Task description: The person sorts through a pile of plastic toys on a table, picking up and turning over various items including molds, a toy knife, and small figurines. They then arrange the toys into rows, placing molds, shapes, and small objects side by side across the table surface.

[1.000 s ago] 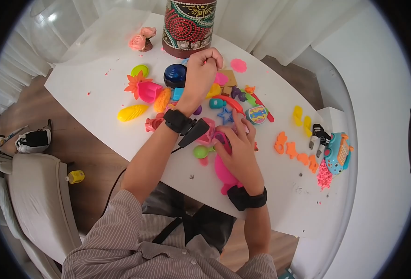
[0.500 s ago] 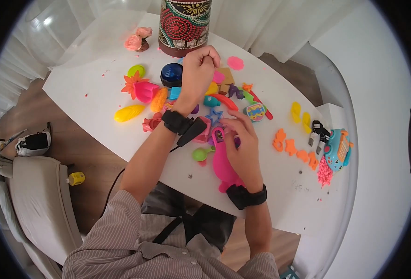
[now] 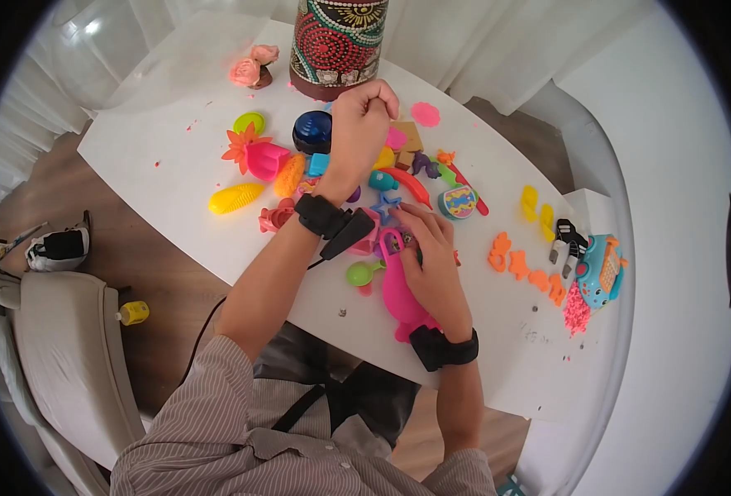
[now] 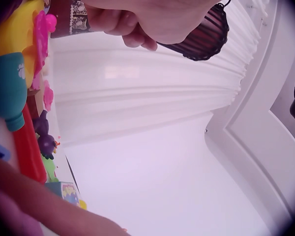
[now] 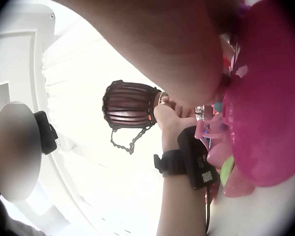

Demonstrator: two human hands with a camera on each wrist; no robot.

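Note:
My left hand (image 3: 360,136) is raised over the toys with its fingers curled in, and nothing shows in it. Its curled fingers (image 4: 123,27) appear at the top of the left wrist view too. Lower down, my right hand (image 3: 433,264) lies over the pile, fingers extended and fingertips right at the edge of a blue star shape (image 3: 384,206). Under and beside that hand lies a magenta toy with a looped handle (image 3: 398,289), large in the right wrist view as a magenta curve (image 5: 270,98). The right palm hides what lies beneath it.
A dotted drum (image 3: 336,50) stands at the back beside pink flowers (image 3: 254,68). Around my hands lie a yellow corn toy (image 3: 236,198), a dark blue ball (image 3: 311,132) and a green spoon (image 3: 361,274). Orange shapes (image 3: 518,266) and a turquoise toy (image 3: 603,269) lie right.
My right hand has shifted, its fingertips now lower and closer to the star shape, which has slid slightly left. The magenta toy's handle has come into sight. The left hand stays nearly still.

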